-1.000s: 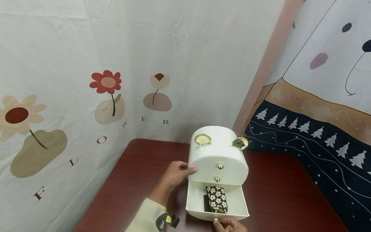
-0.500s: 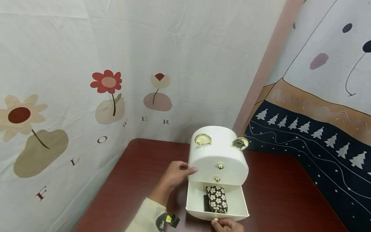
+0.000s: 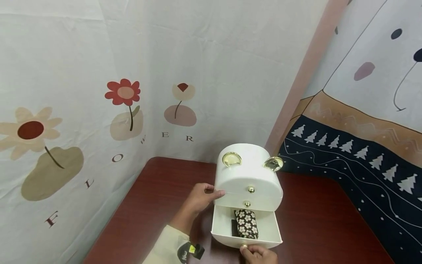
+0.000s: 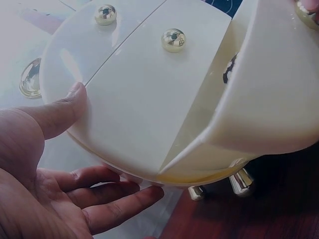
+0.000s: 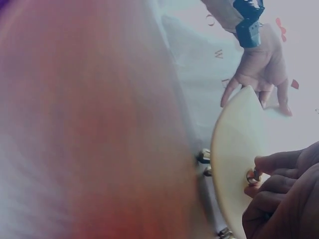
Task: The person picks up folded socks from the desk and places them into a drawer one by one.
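Observation:
A white rounded storage box (image 3: 244, 161) with two gold ear-shaped trims stands on the table. Its bottom drawer (image 3: 268, 227) is pulled out toward me. In that drawer lies a black pouch-like item with pale flowers (image 3: 247, 223), beside a flat black piece (image 3: 234, 228). My right hand (image 3: 258, 254) pinches the drawer's gold knob (image 5: 253, 175) between thumb and fingers. At the box's left side is my left hand (image 3: 201, 198). Its thumb rests on the front face, and its fairly straight fingers (image 4: 114, 206) lie along the side.
Two more gold knobs (image 4: 173, 40) sit on the closed upper fronts. Small gold feet (image 4: 241, 181) hold the box above the red-brown table (image 3: 158, 190). A flower-printed cloth (image 3: 211, 73) hangs behind it, and a dark tree-patterned one (image 3: 346, 165) on the right.
The bottom drawer has slid slightly inward with the flowered item in it. My right hand on the knob has moved forward with it. My left hand has stayed in place.

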Tool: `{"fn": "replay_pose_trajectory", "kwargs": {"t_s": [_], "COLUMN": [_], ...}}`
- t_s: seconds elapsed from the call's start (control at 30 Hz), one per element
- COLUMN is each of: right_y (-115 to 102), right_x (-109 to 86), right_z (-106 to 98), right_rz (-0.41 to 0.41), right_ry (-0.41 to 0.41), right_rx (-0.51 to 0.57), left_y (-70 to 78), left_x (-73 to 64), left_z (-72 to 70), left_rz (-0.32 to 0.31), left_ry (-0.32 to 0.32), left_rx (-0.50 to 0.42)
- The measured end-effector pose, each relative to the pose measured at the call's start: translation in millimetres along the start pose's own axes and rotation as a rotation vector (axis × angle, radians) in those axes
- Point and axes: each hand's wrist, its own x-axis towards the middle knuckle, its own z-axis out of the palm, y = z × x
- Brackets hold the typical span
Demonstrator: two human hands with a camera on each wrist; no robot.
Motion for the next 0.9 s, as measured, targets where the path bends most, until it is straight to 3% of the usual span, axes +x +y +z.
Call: {"fn": "replay_pose_trajectory", "kwargs": {"t_s": [0.17, 0.3, 0.47, 0.73, 0.9], "right_y": [-4, -6, -9, -11, -17], "right_x": [4.6, 8.5, 18.6, 34.8, 43.7], "right_z": [1, 1, 2, 5, 7], "right_rz": [-0.069, -0.067, -0.063, -0.158, -0.156], "right_ry": [0.036, 0.047, 0.033, 0.009, -0.008], "right_rx": [-0.07, -0.053, -0.023, -0.087, -0.061], "left_y": [0.2, -0.1, -1.1, -1.1, -2.1], "left_x": [0.7, 0.4, -0.2, -0.9, -0.8], "left_z": [1.0, 2.7, 2.5, -0.7, -0.9], "left_rz": [-0.002, -0.001, 0.017, 0.04, 0.048], "left_ry": [0.001, -0.011, -0.011, -0.006, -0.006], "left_rx": [0.02, 0.023, 0.016, 0.022, 0.033]}}
